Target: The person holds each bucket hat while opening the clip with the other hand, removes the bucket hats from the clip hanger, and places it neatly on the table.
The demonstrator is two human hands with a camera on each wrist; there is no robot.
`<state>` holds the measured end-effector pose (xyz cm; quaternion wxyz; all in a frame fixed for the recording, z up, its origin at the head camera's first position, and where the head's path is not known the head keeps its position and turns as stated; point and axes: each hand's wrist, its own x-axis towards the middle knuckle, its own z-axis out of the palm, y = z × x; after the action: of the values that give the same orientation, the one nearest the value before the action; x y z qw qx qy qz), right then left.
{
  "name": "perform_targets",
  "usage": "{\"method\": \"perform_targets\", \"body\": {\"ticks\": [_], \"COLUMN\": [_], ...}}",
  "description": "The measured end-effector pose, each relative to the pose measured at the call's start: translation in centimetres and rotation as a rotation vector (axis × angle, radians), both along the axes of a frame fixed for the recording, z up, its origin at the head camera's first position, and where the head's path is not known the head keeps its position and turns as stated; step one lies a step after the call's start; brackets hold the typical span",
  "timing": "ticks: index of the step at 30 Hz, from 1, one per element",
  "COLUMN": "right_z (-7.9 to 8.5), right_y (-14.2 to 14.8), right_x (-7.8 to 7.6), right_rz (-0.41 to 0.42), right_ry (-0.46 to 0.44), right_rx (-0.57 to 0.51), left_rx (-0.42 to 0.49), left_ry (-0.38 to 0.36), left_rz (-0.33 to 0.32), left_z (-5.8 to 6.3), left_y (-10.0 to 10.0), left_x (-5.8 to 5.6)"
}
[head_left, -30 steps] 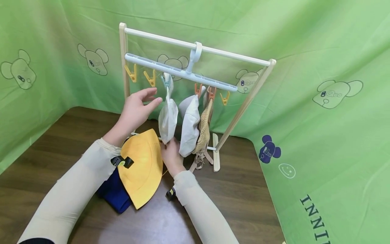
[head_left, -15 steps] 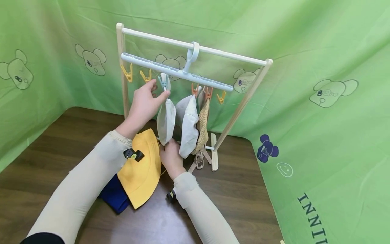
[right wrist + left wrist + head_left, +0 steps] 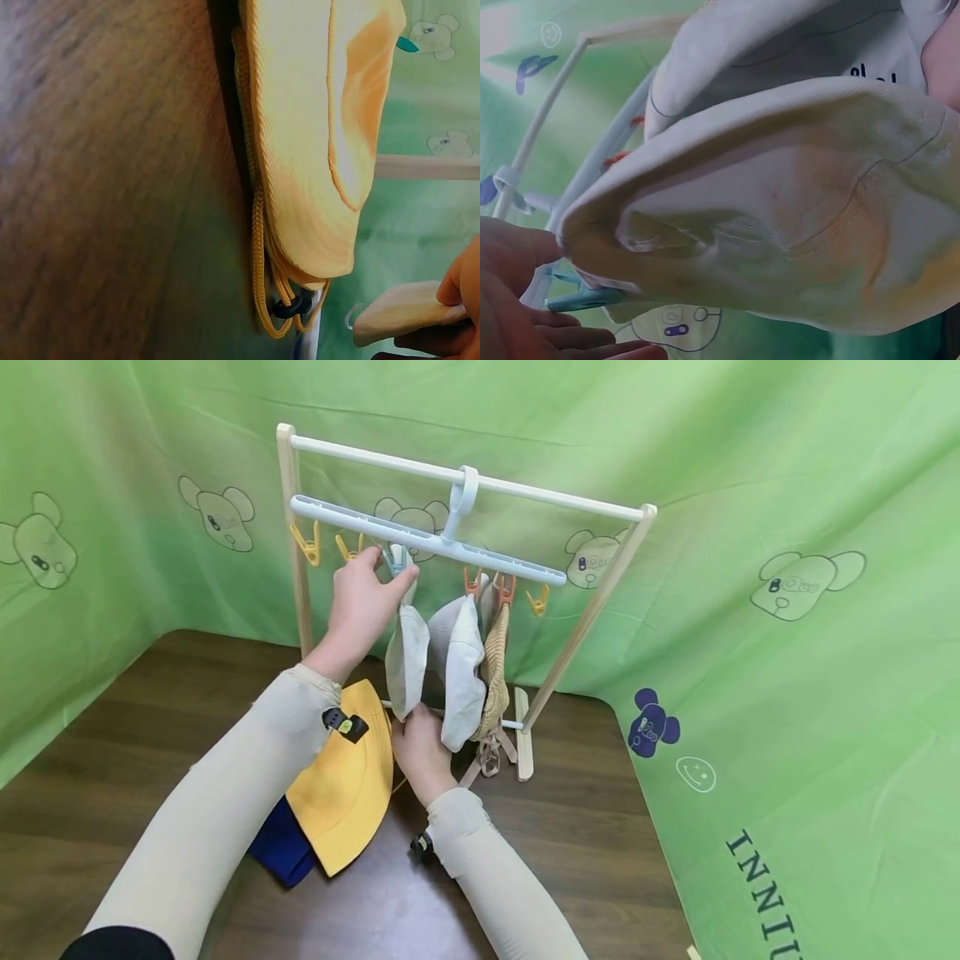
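Observation:
A white fabric hat (image 3: 407, 664) hangs by a light blue clothes peg (image 3: 395, 558) from a pale blue clip hanger (image 3: 427, 537). My left hand (image 3: 360, 602) is raised at that peg, its thumb and fingers on either side. In the left wrist view, the peg's teal handle (image 3: 585, 300) lies between the spread thumb and fairly straight fingers. My right hand (image 3: 423, 747) pinches the hat's lower edge, and in the right wrist view the thumb and fingers grip the pale brim (image 3: 405, 311). Part of the right fingers is hidden behind the hat.
To the right hang another white hat (image 3: 463, 672) and a tan woven hat (image 3: 495, 681) from orange pegs. Yellow pegs (image 3: 306, 545) hang at both ends. A yellow bucket hat (image 3: 345, 793) and a dark blue cloth item (image 3: 283, 843) lie on the wooden table (image 3: 585, 860), beside the wooden rack (image 3: 592, 610).
My left hand has moved up and right to the blue peg, and its thumb now overlaps the peg's lower part. The right hand stays at the white hat's bottom edge.

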<state>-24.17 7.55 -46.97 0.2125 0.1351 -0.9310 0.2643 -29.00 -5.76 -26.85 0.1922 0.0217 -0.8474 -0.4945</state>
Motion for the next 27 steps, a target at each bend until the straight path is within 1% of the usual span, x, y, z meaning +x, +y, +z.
{"method": "perform_targets", "body": {"ticks": [7,15,20,23,27], "right_z": [0.3,0.2,0.2,0.2,0.2], "right_y": [0.1,0.3,0.4,0.5,0.7], "right_x": [0.2,0.4,0.5,0.5,0.6], "right_rz": [-0.01,-0.045,-0.051,-0.052,-0.053], "right_ry": [-0.013,0.004,0.005,0.01,0.008], "right_rx": [0.006,0.023,0.023,0.025,0.014], "left_rx": [0.044,0.061,0.074,0.082,0.079], "left_ry": [0.039,0.068,0.056,0.064,0.082], "left_rz": [0.066,0.106,0.106,0.111,0.135], "left_z": [-0.1,-0.2,-0.4,-0.5,-0.5], "left_y": [0.3,0.6,0.8,0.9,1.1], "left_x": [-1.0,-2.1,-2.3,-2.4,-2.6]}}
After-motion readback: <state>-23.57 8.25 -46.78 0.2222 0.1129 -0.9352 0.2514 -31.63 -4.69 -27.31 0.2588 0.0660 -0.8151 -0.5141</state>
